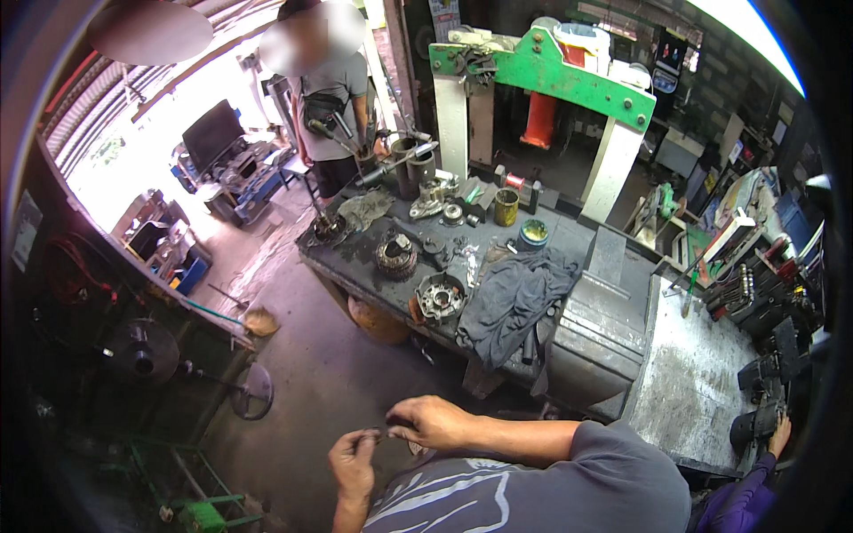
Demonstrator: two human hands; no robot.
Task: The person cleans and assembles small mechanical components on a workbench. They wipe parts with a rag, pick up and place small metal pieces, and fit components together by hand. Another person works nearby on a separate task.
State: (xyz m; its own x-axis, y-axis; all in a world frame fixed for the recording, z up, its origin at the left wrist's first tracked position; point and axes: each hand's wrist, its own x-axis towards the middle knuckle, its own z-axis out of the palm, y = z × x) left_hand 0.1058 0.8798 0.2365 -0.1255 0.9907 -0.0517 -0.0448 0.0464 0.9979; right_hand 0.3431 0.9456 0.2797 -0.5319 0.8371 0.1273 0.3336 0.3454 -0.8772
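My left hand [354,459] and my right hand [430,421] are close together in front of my grey shirt, over the floor. Thumb and fingers of the left are pinched together. On the right, the fingers curl in toward the thumb. Between the fingertips is a dark spot, too small to name. Beyond my hands stands a dark workbench [360,286]. Near its front edge sit a round metal housing [441,297] and a round part with windings [396,256]. A dark grey cloth [515,302] lies crumpled beside them.
A bench vise [597,342] is at the bench's right end, beside a metal-topped table [693,373]. Behind stands a green-and-white press frame [569,73]. A person [333,98] stands beyond the bench; a purple-sleeved co-worker's hand [780,435] is at right. A broom [259,322] lies left.
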